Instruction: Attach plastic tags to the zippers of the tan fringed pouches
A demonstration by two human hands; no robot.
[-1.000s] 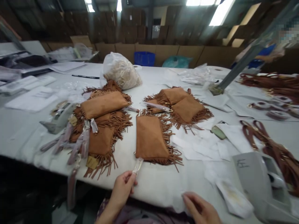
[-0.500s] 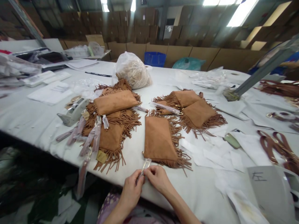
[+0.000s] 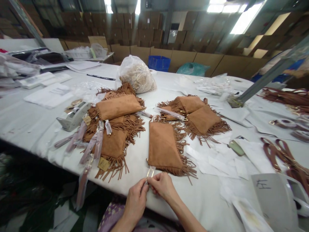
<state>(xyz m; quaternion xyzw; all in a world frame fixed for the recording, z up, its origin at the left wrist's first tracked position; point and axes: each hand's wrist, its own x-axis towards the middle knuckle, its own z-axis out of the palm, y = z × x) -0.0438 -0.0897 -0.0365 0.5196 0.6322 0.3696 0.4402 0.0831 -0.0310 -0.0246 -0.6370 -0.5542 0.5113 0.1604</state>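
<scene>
A small gold metal clasp (image 3: 150,173) in clear plastic shows just beyond my fingertips at the table's near edge. My left hand (image 3: 136,197) pinches the wrapped strap end below it. My right hand (image 3: 164,187) pinches the same piece from the other side, fingertips close together; the rest of the strap is hidden. Right past the clasp lies a tan fringed suede pouch (image 3: 164,143), its fringe toward the right. To the left is a pile of similar fringed pouches (image 3: 118,108), with plastic-wrapped wrist straps (image 3: 98,141) and a gold-coloured tag (image 3: 103,164).
A grey tape dispenser (image 3: 74,116) stands by the left pile. More fringed pouches (image 3: 204,119) lie right of centre. Behind sits a stuffed plastic bag (image 3: 137,75). White papers (image 3: 217,161), a green phone-like object (image 3: 236,147), brown straps (image 3: 282,153) and a slanted metal post (image 3: 265,74) are on the right.
Both hands stay pinched at the wrapped strap end, with the fingers shifted slightly and the clasp showing more fully. The view has moved a little; the pouches lie as before.
</scene>
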